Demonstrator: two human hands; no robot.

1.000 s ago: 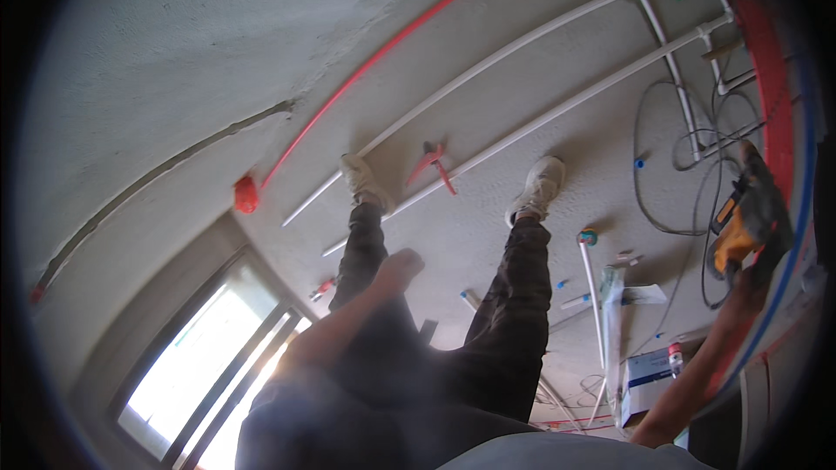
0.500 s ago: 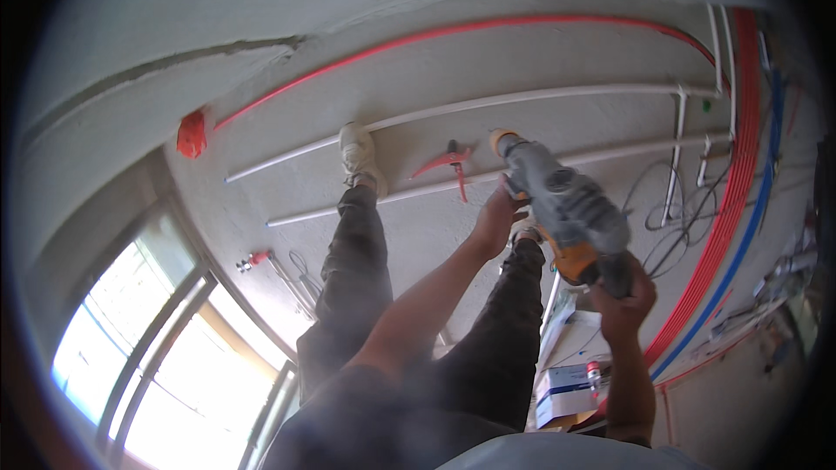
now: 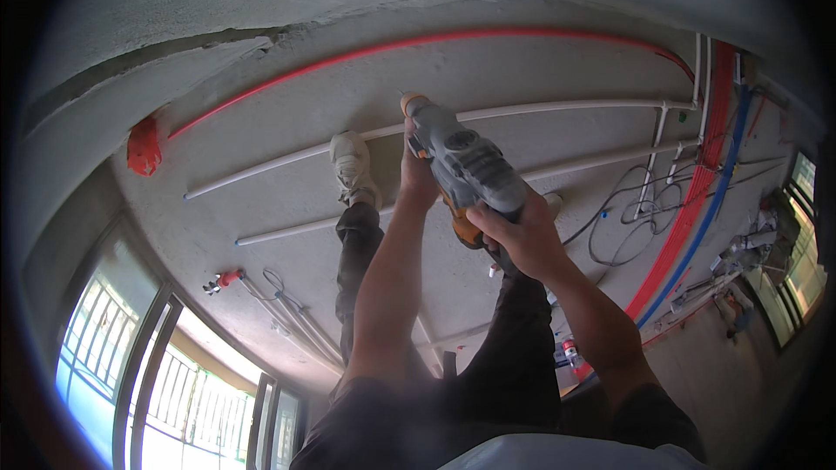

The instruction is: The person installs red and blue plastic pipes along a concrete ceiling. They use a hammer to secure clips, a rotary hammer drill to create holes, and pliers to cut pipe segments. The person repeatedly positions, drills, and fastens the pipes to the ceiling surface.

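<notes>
A grey and orange hammer drill (image 3: 475, 161) is held in both my hands, its tip pointing up and left toward the wall. My left hand (image 3: 418, 170) is wrapped round the front part behind the chuck, its fingers partly hidden. At the rear, my right hand (image 3: 527, 239) is closed on the handle, though the trigger is out of sight. Below the drill, one white pipe (image 3: 575, 106) and a second white pipe (image 3: 610, 158) run along the floor. My white shoe (image 3: 351, 161) touches or overlaps the upper pipe.
Red pipes (image 3: 707, 174) and a blue pipe (image 3: 730, 178) cross the floor at right, beside a looped dark cable (image 3: 631, 248). A long red pipe (image 3: 453, 34) follows the wall. A red-headed tool (image 3: 228, 278) lies lower left, near barred windows (image 3: 187, 400).
The drill has moved left and up in both hands, closer to the wall. The red pipe cutter seen on the floor before is now hidden behind the drill and hand.
</notes>
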